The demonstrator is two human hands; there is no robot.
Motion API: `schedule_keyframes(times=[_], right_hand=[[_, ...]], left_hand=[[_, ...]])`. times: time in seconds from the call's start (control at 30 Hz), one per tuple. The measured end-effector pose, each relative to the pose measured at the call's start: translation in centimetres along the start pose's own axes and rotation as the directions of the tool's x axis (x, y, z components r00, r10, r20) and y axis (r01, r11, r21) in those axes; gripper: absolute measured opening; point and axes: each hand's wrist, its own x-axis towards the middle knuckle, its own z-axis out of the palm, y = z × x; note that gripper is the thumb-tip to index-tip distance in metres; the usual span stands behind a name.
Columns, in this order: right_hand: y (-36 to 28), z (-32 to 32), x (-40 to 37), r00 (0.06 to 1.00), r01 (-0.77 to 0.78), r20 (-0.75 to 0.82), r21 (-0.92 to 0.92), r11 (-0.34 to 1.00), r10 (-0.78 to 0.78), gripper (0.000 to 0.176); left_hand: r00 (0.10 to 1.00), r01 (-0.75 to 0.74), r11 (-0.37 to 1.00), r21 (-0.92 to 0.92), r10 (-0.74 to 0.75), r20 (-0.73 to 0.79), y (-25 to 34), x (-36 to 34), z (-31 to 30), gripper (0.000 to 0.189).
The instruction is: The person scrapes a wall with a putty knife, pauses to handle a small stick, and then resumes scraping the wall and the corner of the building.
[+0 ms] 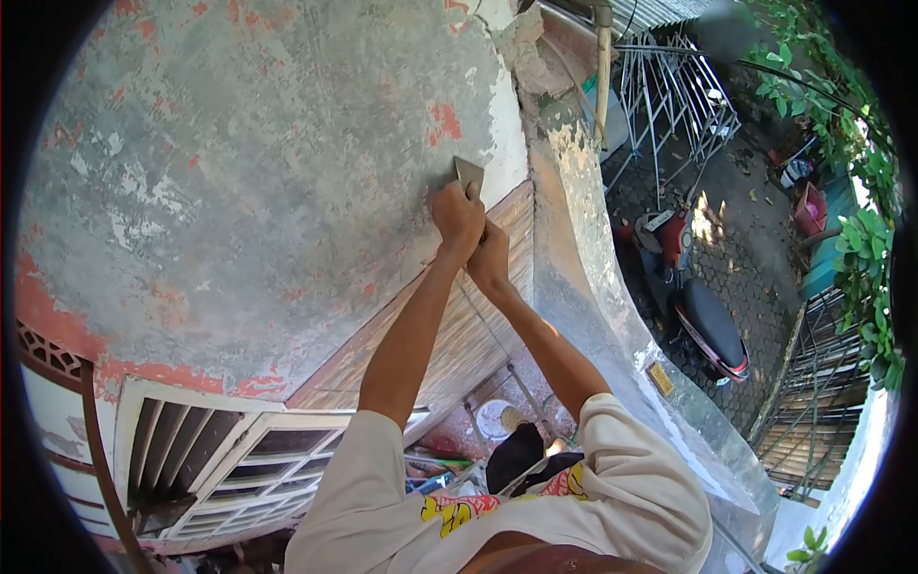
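A scraper with a flat metal blade (469, 172) is pressed against the grey, patchy wall (287, 172), near a strip of bare white plaster (504, 124). My left hand (457, 218) is closed round the scraper close behind the blade. Just below it, my right hand (491, 254) is closed at the handle's rear end, touching the left. Most of the handle is hidden by my fingers. Scraps of red paint (444, 124) show on the wall beside the blade.
Below the hands is a tiled wall section (459, 320); a white louvred window (258, 469) lies lower left. A ledge (583, 220) runs along the right. Far below stand a motorcycle (710, 325) and a folded metal lattice (669, 105). Leaves (865, 258) hang at the right.
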Motion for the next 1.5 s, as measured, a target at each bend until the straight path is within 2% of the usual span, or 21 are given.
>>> schedule_keyframes(times=[0.03, 0.13, 0.23, 0.33, 0.4, 0.43, 0.5, 0.53, 0.6, 0.73, 0.8, 0.93, 1.0, 1.13, 1.23, 1.3, 1.33, 1.4, 1.43, 1.5], right_hand=[[0.0, 0.1, -0.3, 1.0, -0.008, 0.027, -0.036, 0.999, 0.009, 0.036], [1.1, 0.9, -0.7, 0.999, 0.018, -0.046, -0.059, 0.998, -0.021, 0.036], [1.9, 1.1, -1.5, 0.971, 0.189, -0.146, -0.015, 0.982, -0.189, 0.038], [1.8, 0.7, -1.2, 0.987, 0.135, -0.102, 0.104, 0.985, -0.124, 0.043], [1.2, 0.3, -0.1, 0.979, 0.179, -0.1, -0.002, 0.984, -0.178, 0.043], [0.5, 0.1, 0.4, 0.975, 0.198, -0.095, -0.054, 0.979, -0.202, 0.043], [-0.9, -0.2, 1.5, 0.995, 0.075, -0.067, -0.061, 0.995, -0.08, 0.041], [-1.4, -0.4, 1.7, 0.998, 0.013, -0.054, -0.07, 0.997, -0.016, 0.041], [-1.7, -0.8, 0.9, 0.994, 0.052, -0.091, -0.026, 0.998, -0.054, 0.042], [-0.2, -0.9, -0.8, 0.99, 0.126, -0.078, 0.094, 0.988, -0.119, 0.032], [0.6, -0.7, -0.6, 0.994, 0.093, -0.056, 0.06, 0.994, -0.09, 0.033], [1.3, -0.3, -0.4, 0.999, 0.037, -0.033, 0.013, 0.999, -0.037, 0.038], [1.5, 0.0, -0.8, 0.996, 0.054, -0.072, 0.069, 0.996, -0.048, 0.038], [1.7, 0.1, -0.4, 0.989, 0.126, -0.081, 0.054, 0.99, -0.122, 0.038], [0.9, -0.3, 0.9, 0.97, 0.239, -0.045, -0.003, 0.971, -0.239, 0.039], [0.3, 0.1, 1.8, 0.988, 0.149, -0.049, 0.035, 0.988, -0.147, 0.04], [0.2, 0.2, 1.8, 0.994, 0.098, -0.044, 0.05, 0.994, -0.096, 0.041], [0.2, 0.7, 1.0, 0.991, 0.104, -0.096, 0.064, 0.992, -0.098, 0.04], [0.1, 0.9, 0.6, 0.988, 0.108, -0.122, 0.074, 0.991, -0.099, 0.04], [0.5, 0.2, 0.1, 0.986, 0.151, -0.071, 0.033, 0.988, -0.148, 0.037]], left_hand=[[1.0, -0.021, 1.0, -0.003, 0.021, -0.02, -0.4, 0.1, 0.3, 0.033], [0.997, -0.045, 0.998, -0.046, 0.042, -0.065, -1.3, -0.1, 0.9, 0.034], [0.995, -0.048, 0.995, -0.093, 0.04, -0.094, -1.6, -1.2, 1.1, 0.034], [0.996, -0.037, 0.993, -0.116, 0.027, -0.085, -1.2, -0.9, 0.7, 0.034], [0.999, 0.004, 0.988, -0.153, -0.012, -0.052, -0.5, -0.2, 0.7, 0.033], [0.996, -0.045, 0.99, -0.135, 0.034, -0.085, -0.2, 0.4, 1.0, 0.034], [0.981, -0.14, 0.986, -0.089, 0.126, -0.147, 0.5, 1.9, 1.4, 0.034], [0.986, -0.111, 0.986, -0.123, 0.094, -0.134, 0.8, 1.9, 1.3, 0.034], [0.994, -0.054, 0.98, -0.192, 0.035, -0.1, 1.5, 1.7, 1.4, 0.034], [0.989, -0.031, 0.99, -0.139, 0.01, -0.149, 0.1, -0.7, 1.5, 0.035], [0.989, 0.004, 0.99, -0.143, -0.025, -0.147, -0.2, -1.0, 1.1, 0.036], [0.988, -0.052, 0.995, -0.083, 0.039, -0.151, -0.3, -0.5, 1.1, 0.036], [0.99, -0.057, 0.996, -0.069, 0.048, -0.133, 0.0, -0.4, 0.8, 0.037], [0.985, -0.082, 0.992, -0.094, 0.066, -0.161, 0.1, -0.3, 0.8, 0.037], [0.973, -0.13, 0.981, -0.142, 0.1, -0.206, 0.5, 0.5, 0.5, 0.038], [0.955, -0.174, 0.976, -0.127, 0.136, -0.262, 0.8, 1.8, 0.6, 0.038], [0.966, -0.156, 0.982, -0.108, 0.129, -0.222, 0.9, 1.6, 0.4, 0.037], [0.983, -0.125, 0.99, -0.065, 0.115, -0.144, 1.4, 1.6, -0.3, 0.037], [0.98, -0.133, 0.988, -0.076, 0.12, -0.158, 0.8, 1.3, -0.1, 0.036], [0.974, -0.148, 0.984, -0.099, 0.128, -0.185, 0.0, 0.3, 0.3, 0.035]])
